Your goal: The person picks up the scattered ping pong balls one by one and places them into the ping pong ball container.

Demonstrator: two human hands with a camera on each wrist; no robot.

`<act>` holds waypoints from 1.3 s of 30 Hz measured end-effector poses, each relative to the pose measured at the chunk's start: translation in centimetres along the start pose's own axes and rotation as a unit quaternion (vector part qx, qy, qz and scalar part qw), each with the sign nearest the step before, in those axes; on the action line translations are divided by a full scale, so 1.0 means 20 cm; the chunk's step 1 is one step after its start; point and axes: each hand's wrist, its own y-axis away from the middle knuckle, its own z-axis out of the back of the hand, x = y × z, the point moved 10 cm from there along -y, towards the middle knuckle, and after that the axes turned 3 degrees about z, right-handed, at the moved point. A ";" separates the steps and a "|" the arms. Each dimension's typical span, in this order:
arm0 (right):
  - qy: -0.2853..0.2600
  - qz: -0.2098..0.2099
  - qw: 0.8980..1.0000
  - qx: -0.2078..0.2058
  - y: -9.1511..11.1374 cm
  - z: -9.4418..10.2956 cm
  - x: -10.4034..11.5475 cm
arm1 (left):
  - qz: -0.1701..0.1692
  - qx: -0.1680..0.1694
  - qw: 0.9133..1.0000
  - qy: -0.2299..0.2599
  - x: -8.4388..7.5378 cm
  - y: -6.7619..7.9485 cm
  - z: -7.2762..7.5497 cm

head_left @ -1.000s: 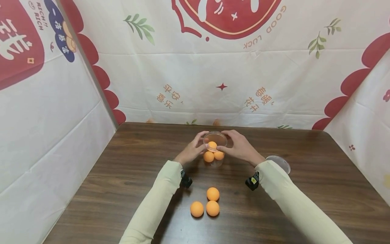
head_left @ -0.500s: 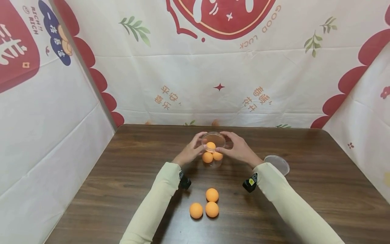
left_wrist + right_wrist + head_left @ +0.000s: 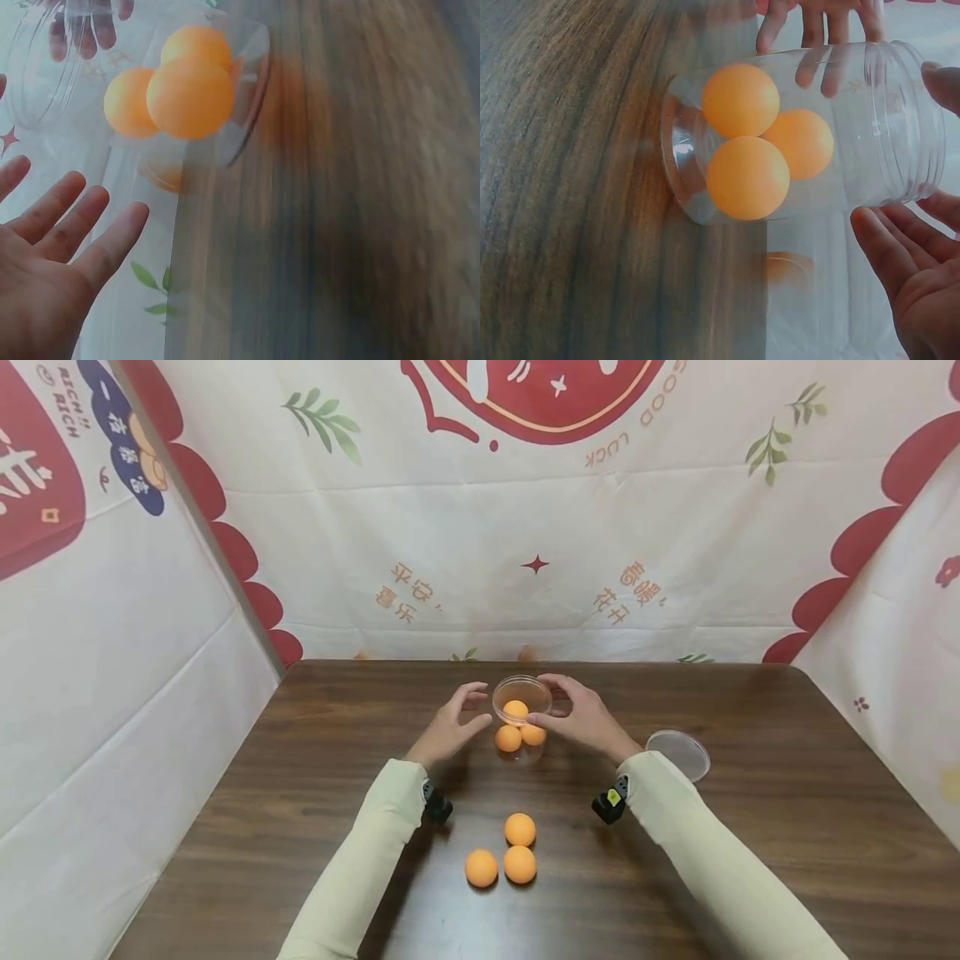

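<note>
A clear plastic jar [image 3: 521,697] stands upright at the middle back of the table with three orange ping-pong balls [image 3: 748,178] inside. My right hand [image 3: 581,718] holds the jar near its mouth, thumb at the near side and fingers around the far side. To the left of the jar, my left hand [image 3: 450,727] is apart from it, palm toward the wall of the jar, its fingers spread loosely in the left wrist view. Three more ping-pong balls [image 3: 520,864] lie together on the table, nearer to me.
A round clear lid [image 3: 678,755] lies on the brown wooden table [image 3: 315,777], to the right of the jar and beside my right forearm. Printed white cloth [image 3: 450,527] hangs behind the table and along both sides.
My left hand has let go of the jar and moved off to the left, its fingers opening. The right hand stays at the jar. The balls and lid lie as before.
</note>
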 end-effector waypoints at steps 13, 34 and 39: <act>-0.061 -0.004 0.998 -0.018 -0.03 -0.02 -0.03 | -0.028 0.004 0.997 -0.076 -0.02 0.10 0.11; -0.128 0.018 0.989 -0.067 0.03 -0.05 -0.10 | -0.128 0.062 0.975 -0.173 -0.26 0.40 -0.05; -0.150 0.025 0.986 -0.071 0.03 -0.06 -0.10 | -0.156 0.080 0.968 -0.178 -0.32 0.49 -0.10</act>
